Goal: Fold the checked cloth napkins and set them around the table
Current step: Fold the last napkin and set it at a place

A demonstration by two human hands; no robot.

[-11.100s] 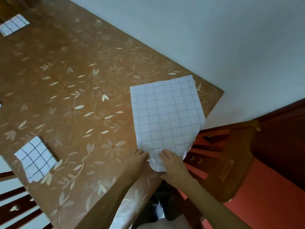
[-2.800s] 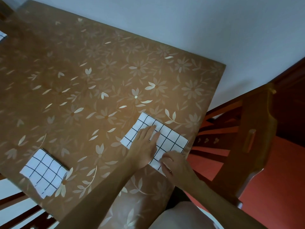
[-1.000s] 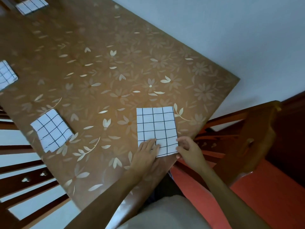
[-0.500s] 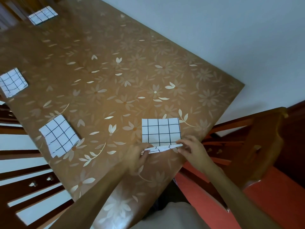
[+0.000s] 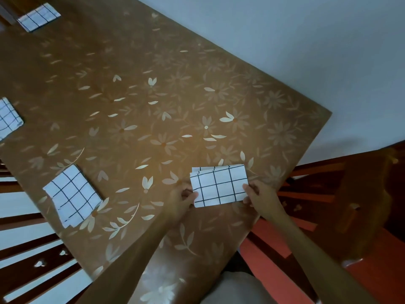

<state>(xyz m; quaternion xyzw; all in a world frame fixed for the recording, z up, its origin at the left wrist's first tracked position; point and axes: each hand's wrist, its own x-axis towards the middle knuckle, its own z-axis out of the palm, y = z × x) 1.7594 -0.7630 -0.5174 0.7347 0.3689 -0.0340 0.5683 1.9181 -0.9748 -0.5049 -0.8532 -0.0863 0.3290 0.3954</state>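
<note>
A white napkin with black checks [image 5: 219,185] lies folded into a small rectangle near the table's right corner. My left hand [image 5: 183,199] pinches its left edge and my right hand [image 5: 260,197] pinches its right edge. Three more folded checked napkins lie on the brown flowered table [image 5: 153,102]: one [image 5: 72,195] at the near left edge, one [image 5: 7,117] at the far left, cut by the frame, and one [image 5: 38,16] at the top left corner.
A dark wooden chair [image 5: 361,198] stands to the right of the table's corner over a red floor. Slatted chair backs [image 5: 28,244] show at the lower left. A pale wall runs along the table's far side.
The square napkin's near edge was lifted by both hands and folded over away from me, so it is now a half-height rectangle. The camera view shifted slightly.
</note>
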